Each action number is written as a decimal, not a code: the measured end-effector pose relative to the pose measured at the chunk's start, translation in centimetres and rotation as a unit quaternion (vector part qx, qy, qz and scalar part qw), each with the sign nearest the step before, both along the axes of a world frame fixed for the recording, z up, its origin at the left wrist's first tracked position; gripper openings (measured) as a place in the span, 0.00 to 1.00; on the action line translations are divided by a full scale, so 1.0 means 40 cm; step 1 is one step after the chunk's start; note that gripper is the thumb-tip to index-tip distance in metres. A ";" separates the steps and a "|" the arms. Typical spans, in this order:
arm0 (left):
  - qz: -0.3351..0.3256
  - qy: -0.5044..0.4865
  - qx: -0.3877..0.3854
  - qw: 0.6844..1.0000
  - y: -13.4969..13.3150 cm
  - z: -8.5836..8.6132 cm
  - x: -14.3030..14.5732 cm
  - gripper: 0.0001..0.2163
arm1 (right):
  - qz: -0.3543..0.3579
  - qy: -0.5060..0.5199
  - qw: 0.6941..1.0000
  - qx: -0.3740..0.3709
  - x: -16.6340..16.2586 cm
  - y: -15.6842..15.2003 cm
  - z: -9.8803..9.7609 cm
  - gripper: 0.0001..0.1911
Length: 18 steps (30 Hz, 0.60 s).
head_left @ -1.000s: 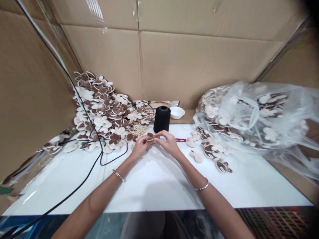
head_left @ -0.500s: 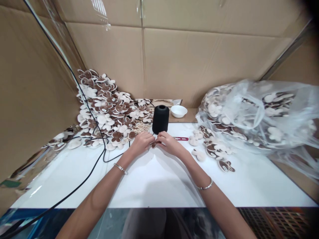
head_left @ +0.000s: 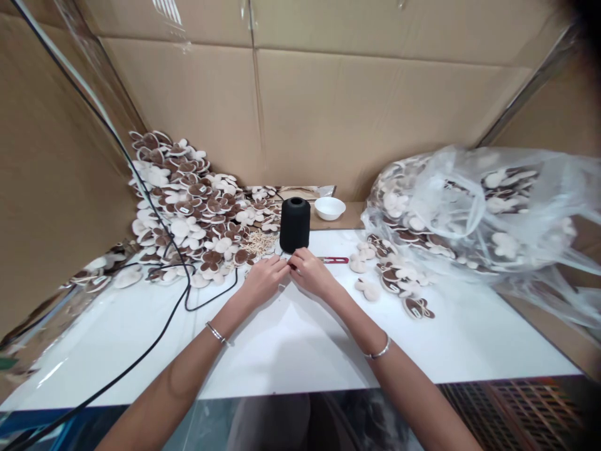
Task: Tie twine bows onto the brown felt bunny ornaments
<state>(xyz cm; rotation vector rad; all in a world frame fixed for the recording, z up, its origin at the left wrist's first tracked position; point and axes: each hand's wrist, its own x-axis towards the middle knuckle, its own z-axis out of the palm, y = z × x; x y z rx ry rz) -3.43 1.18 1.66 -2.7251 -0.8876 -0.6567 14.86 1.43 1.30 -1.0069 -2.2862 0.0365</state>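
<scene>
My left hand [head_left: 267, 277] and my right hand [head_left: 310, 270] meet at the middle of the white table, fingers closed together on a small brown plush piece [head_left: 292, 268]. Most of that piece is covered by my fingers, so its shape is hidden. Just beyond my fingertips stands a black cone of thread [head_left: 295, 227]. A pair of red-handled thread snips [head_left: 335, 260] lies right of the cone, near my right hand. Left of the cone, close to my left hand, is a small heap of thin cream bows or strings [head_left: 261, 243].
Brown and white plush bunny-shaped pieces [head_left: 183, 207] pile up at the back left. A clear plastic bag [head_left: 451, 207] of them slumps at the right, with several loose bow-tied ones [head_left: 417, 307] before it. A white bowl [head_left: 329, 209] sits behind; a black cable [head_left: 162, 332] crosses the left side.
My hands have drawn closer together, covering more of the brown piece. The whole view has shifted slightly, so the things on the table appear further left.
</scene>
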 end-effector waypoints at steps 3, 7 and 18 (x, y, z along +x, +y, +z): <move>0.018 -0.026 -0.042 0.999 -0.014 -0.013 0.012 0.10 | -0.012 0.051 0.998 -0.015 0.004 0.000 0.006 0.06; 0.059 -0.111 -0.135 0.983 -0.025 -0.033 0.023 0.07 | -0.022 0.111 0.993 -0.011 0.009 0.000 0.017 0.04; 0.114 -0.424 -0.265 0.859 -0.029 -0.004 0.026 0.10 | -0.002 0.096 0.995 0.038 0.001 -0.004 0.015 0.07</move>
